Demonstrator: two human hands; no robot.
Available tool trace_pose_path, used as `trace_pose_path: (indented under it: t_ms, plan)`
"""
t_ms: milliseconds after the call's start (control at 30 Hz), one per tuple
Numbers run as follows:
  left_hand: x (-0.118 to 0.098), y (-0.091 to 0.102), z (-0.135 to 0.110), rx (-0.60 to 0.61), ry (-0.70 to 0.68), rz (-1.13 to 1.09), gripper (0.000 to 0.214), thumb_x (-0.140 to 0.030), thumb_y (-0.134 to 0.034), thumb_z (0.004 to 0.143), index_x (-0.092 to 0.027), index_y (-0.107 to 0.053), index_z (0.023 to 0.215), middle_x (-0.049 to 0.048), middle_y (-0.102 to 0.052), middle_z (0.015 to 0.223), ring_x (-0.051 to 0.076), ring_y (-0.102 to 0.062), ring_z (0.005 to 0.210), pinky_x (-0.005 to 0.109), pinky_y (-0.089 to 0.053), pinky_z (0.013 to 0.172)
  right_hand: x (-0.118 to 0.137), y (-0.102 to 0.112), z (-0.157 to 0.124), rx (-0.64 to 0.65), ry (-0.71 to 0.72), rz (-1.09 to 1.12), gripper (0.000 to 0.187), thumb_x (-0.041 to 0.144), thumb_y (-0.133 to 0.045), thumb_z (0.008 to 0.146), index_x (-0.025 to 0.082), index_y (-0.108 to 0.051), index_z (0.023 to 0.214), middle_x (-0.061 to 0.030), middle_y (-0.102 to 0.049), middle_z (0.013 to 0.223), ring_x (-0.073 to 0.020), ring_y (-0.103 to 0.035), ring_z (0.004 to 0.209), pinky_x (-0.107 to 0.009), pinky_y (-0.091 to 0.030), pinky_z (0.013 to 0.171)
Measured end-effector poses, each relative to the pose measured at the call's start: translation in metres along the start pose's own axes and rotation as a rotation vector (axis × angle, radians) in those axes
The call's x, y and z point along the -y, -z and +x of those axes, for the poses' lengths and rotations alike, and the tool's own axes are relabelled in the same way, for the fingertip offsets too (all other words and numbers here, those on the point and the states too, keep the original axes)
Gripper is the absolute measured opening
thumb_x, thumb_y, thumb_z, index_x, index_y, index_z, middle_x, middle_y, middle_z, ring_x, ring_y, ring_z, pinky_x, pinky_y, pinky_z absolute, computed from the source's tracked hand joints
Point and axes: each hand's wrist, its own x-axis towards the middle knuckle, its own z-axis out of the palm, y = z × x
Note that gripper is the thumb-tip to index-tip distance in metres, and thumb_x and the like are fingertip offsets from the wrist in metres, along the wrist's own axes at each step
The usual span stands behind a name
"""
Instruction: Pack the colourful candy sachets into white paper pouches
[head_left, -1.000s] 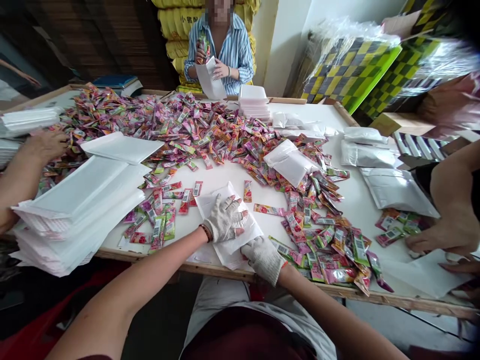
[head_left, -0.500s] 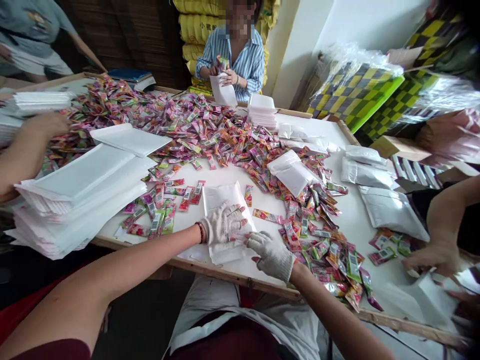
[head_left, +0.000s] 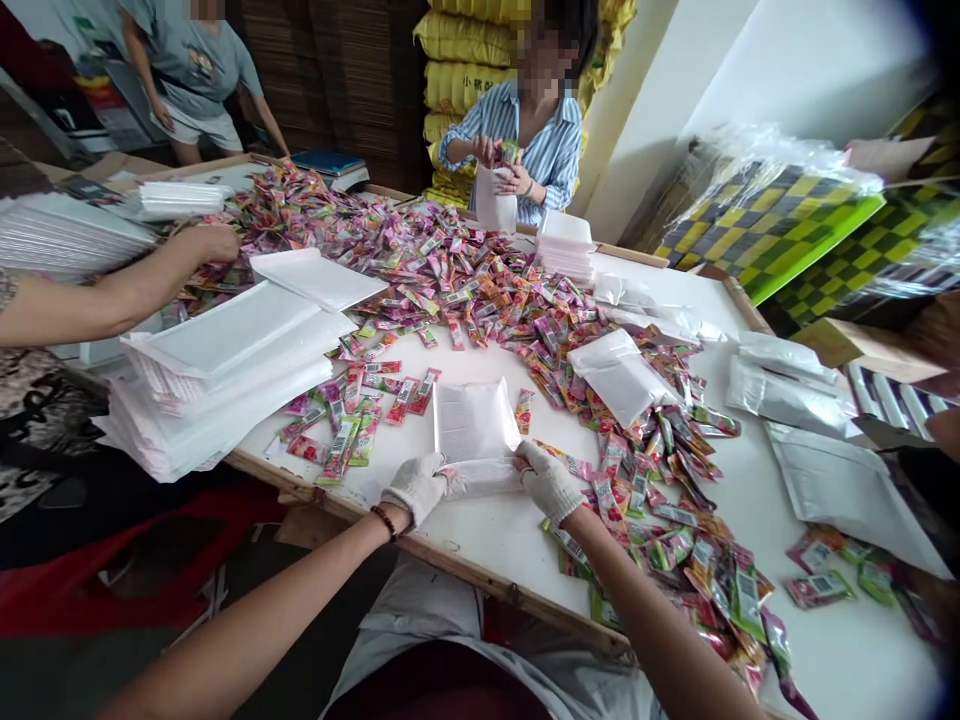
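Observation:
Between my hands is a white padded mailer (head_left: pixel 475 425), its near edge towards me and its far part tipped up a little. My left hand (head_left: pixel 420 488), in a fingerless knitted glove, grips the mailer's near left corner. At the near right side, my right hand (head_left: pixel 549 482) pinches the mailer's edge in a matching glove. Loose snack sachets (head_left: pixel 351 437) lie just left of the mailer. More colourful sachets (head_left: pixel 637 480) are heaped close to my right hand.
A stack of flat white mailers (head_left: pixel 225 370) stands at my left. A large sachet heap (head_left: pixel 420 250) covers the table's middle. Filled mailers (head_left: pixel 622 375) lie at the right. Across the table, a person in a striped shirt (head_left: pixel 559 150) holds a mailer; another person's arm (head_left: pixel 150 285) reaches in from the left.
My hands have gone from lying flat on the mailer to gripping its near corners. The mailer now looks shorter, its near end folded over. The view has shifted left.

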Motion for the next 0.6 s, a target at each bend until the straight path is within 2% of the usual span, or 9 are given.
trace_pose_path:
  t_ms: [100, 167, 233, 333, 367, 400, 433, 500, 600]
  plan:
    - [-0.003, -0.003, 0.007, -0.094, 0.109, -0.105, 0.014, -0.029, -0.064, 0.077, -0.02, -0.054, 0.077, -0.0023, -0.055, 0.065, 0.013, -0.052, 0.062, 0.024, -0.032, 0.058, -0.001, -0.007, 0.011, -0.115, -0.181, 0.066, 0.035, 0.029, -0.058, 0.075, 0.02, -0.054, 0.109, -0.0021, -0.058, 0.085, -0.0172, -0.055, 0.072, -0.028, -0.043, 0.065]
    - [0.0, -0.005, 0.004, -0.188, 0.146, -0.251, 0.032, -0.024, -0.071, 0.068, -0.02, -0.054, 0.095, -0.004, -0.055, 0.069, 0.013, -0.052, 0.064, 0.023, -0.035, 0.06, 0.004, -0.007, 0.012, -0.156, -0.31, 0.15, 0.049, 0.031, -0.067, 0.067, 0.019, -0.053, 0.113, -0.0019, -0.059, 0.086, -0.0167, -0.054, 0.068, -0.028, -0.043, 0.061]
    - [0.005, -0.007, -0.001, -0.178, 0.172, -0.438, 0.051, -0.023, -0.072, 0.065, -0.019, -0.05, 0.111, -0.0048, -0.055, 0.071, 0.012, -0.052, 0.063, 0.023, -0.038, 0.062, 0.013, -0.005, 0.007, -0.022, -0.383, 0.338, 0.045, 0.036, -0.071, 0.066, 0.018, -0.057, 0.105, -0.0024, -0.061, 0.081, -0.0162, -0.055, 0.062, -0.028, -0.044, 0.057]
    - [0.014, -0.01, -0.006, 0.018, 0.192, -0.637, 0.052, -0.021, -0.067, 0.068, -0.018, -0.05, 0.117, -0.0064, -0.052, 0.064, 0.011, -0.049, 0.056, 0.024, -0.04, 0.059, 0.031, 0.004, -0.012, 0.329, -0.447, 0.815, 0.037, 0.043, -0.071, 0.071, 0.015, -0.063, 0.093, -0.0053, -0.067, 0.076, -0.0173, -0.061, 0.061, -0.029, -0.049, 0.058]
    - [0.015, -0.01, -0.007, 0.048, 0.181, -0.646, 0.051, -0.018, -0.065, 0.067, -0.018, -0.052, 0.116, -0.0065, -0.052, 0.063, 0.011, -0.048, 0.056, 0.024, -0.04, 0.059, 0.037, 0.009, -0.02, 0.384, -0.45, 0.959, 0.036, 0.043, -0.073, 0.071, 0.014, -0.065, 0.091, -0.0065, -0.068, 0.077, -0.0181, -0.063, 0.063, -0.03, -0.051, 0.061]
    - [0.015, -0.009, -0.007, 0.037, 0.165, -0.637, 0.051, -0.014, -0.064, 0.065, -0.017, -0.053, 0.115, -0.0061, -0.052, 0.064, 0.011, -0.049, 0.057, 0.024, -0.04, 0.06, 0.041, 0.016, -0.027, 0.38, -0.436, 1.052, 0.035, 0.041, -0.074, 0.07, 0.013, -0.066, 0.09, -0.0073, -0.07, 0.077, -0.0188, -0.065, 0.065, -0.03, -0.052, 0.063]
    - [0.014, -0.006, -0.007, -0.002, 0.138, -0.623, 0.051, -0.012, -0.064, 0.063, -0.016, -0.054, 0.113, -0.0052, -0.053, 0.066, 0.011, -0.05, 0.06, 0.024, -0.041, 0.061, 0.044, 0.024, -0.033, 0.336, -0.417, 1.1, 0.034, 0.038, -0.076, 0.069, 0.012, -0.067, 0.09, -0.008, -0.071, 0.078, -0.0193, -0.066, 0.066, -0.03, -0.053, 0.063]
    - [0.005, 0.007, -0.007, -0.088, 0.074, -0.642, 0.045, -0.015, -0.064, 0.064, -0.015, -0.057, 0.109, -0.0026, -0.056, 0.074, 0.011, -0.051, 0.063, 0.024, -0.042, 0.062, 0.044, 0.047, -0.042, 0.156, -0.362, 1.127, 0.034, 0.036, -0.076, 0.071, 0.013, -0.069, 0.095, -0.0089, -0.073, 0.085, -0.0204, -0.067, 0.07, -0.029, -0.055, 0.065]
    - [-0.023, 0.044, -0.014, -0.132, -0.058, -0.787, 0.036, -0.034, -0.064, 0.071, -0.014, -0.061, 0.102, 0.0007, -0.06, 0.078, 0.012, -0.053, 0.067, 0.025, -0.045, 0.065, 0.037, 0.095, -0.049, -0.256, -0.223, 1.102, 0.04, 0.044, -0.067, 0.079, 0.026, -0.063, 0.115, -0.0058, -0.07, 0.111, -0.0223, -0.068, 0.09, -0.033, -0.057, 0.075]
